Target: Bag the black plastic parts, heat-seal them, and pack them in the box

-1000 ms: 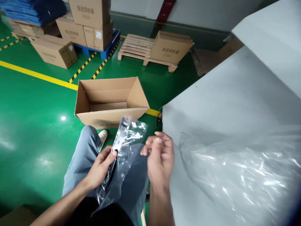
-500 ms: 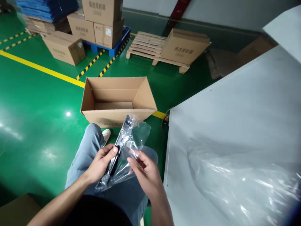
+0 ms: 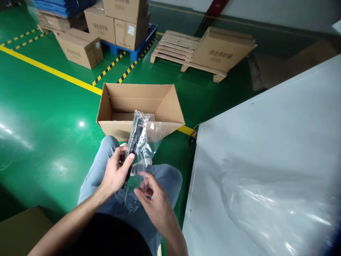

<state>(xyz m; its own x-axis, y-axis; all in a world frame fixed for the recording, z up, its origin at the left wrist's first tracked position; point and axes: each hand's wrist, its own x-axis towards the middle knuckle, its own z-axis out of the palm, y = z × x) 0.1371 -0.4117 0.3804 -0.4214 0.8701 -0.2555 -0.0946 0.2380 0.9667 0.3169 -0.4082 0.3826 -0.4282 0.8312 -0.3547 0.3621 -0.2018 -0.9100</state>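
A long, narrow black part (image 3: 136, 137) lies inside a clear plastic bag (image 3: 149, 144), tilted upward and away from me above my lap. My left hand (image 3: 118, 169) grips the part through the plastic near its lower half, thumb on top. My right hand (image 3: 151, 193) is beside the bag's lower right side, thumb and fingers curled together on the thin film. What kind of part it is I cannot make out through the shiny plastic. Behind the bag's upper end an open cardboard box (image 3: 118, 128) stands on the floor, and the bag overlaps its front wall in view.
On the right is a grey-white table (image 3: 223, 142) with a large clear plastic sheet or bag (image 3: 279, 206) on it. Farther back stand a wooden pallet (image 3: 177, 44) with flat cartons (image 3: 223, 49), a blue pallet (image 3: 137, 53) with stacked boxes, and a single carton (image 3: 80, 48).
The bagged part has risen and stands steeper, its top now in front of the box opening. My right hand has moved slightly down and left along the film. The camera view has shifted a little.
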